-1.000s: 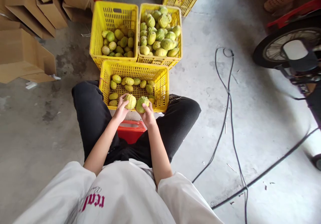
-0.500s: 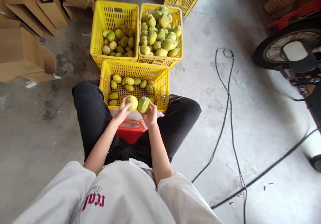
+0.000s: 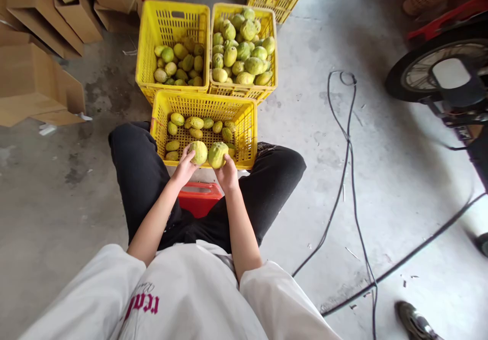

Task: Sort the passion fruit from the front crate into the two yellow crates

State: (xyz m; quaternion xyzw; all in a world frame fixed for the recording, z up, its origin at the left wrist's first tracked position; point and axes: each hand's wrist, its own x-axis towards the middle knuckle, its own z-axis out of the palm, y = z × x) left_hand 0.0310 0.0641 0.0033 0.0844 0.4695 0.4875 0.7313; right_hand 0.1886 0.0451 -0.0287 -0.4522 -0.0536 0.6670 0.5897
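Observation:
My left hand [image 3: 185, 165] is closed around a round, yellow-green papaya-like fruit [image 3: 199, 153]. A second such fruit [image 3: 218, 155], lumpy and a little more yellow, is gripped by my right hand [image 3: 227, 173] from its right side. Both fruits are held side by side, with a narrow gap between them, over the near edge of a yellow plastic crate [image 3: 249, 126]. Inside that crate, several smaller oval fruits [image 3: 196, 123] lie along the back and left side. Part of its near right corner is hidden behind my right hand and its fruit.
Two fuller yellow crates of fruit, left [image 3: 152, 30] and right [image 3: 273, 50], adjoin the near crate. Cardboard boxes [image 3: 34, 83] stand at left, a red stool [image 3: 198, 205] between my legs. Black cable [image 3: 348, 177], a motorcycle wheel [image 3: 400, 70] and someone's shoe [image 3: 415, 319] are at right.
The fruit in my right hand has been turned, showing a yellower, lumpier side. Both hands stay nearly in place, still holding their fruits. A dark shoe has appeared at the lower right.

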